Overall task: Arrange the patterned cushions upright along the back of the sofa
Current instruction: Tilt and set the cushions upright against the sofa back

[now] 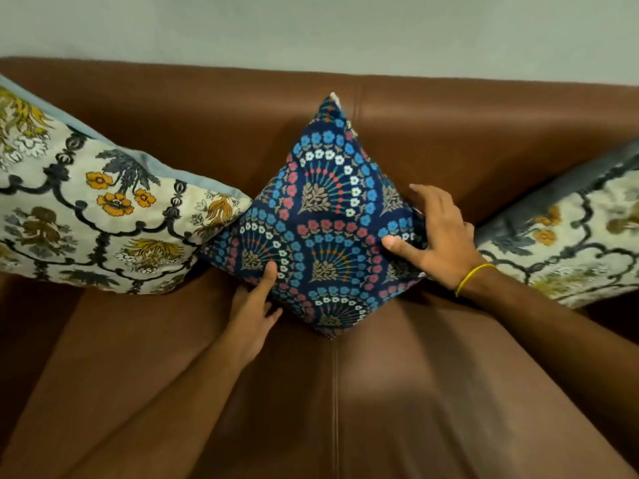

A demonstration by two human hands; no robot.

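Observation:
A dark blue cushion (328,216) with blue, red and white flower fans stands on one corner like a diamond at the middle of the brown leather sofa (449,133), leaning on the backrest. My left hand (254,305) grips its lower left edge, thumb on the front. My right hand (435,233) holds its right corner, thumb pressed on the fabric; a yellow band circles that wrist. A cream floral cushion (103,209) leans on the backrest at the left, touching the blue one. A matching cream cushion (570,229) leans at the right.
The sofa seat (328,409) stretches toward me with a centre seam. A pale grey-green wall (311,29) rises behind the backrest.

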